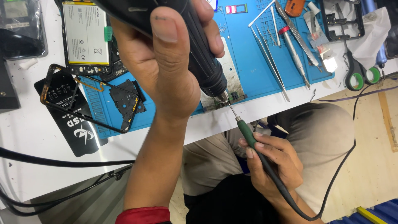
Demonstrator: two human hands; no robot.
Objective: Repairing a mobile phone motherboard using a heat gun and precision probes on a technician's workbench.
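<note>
Partly hidden circuit board [232, 96], tool [199, 54] top cut off

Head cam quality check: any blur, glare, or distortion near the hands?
Head view: the left hand, close to the lens around the black tool, looms large and slightly soft; the right hand with the green-handled iron is sharp. Lighting is even and shadows faint, with mild glare on the battery. The table edge bows slightly.
</note>
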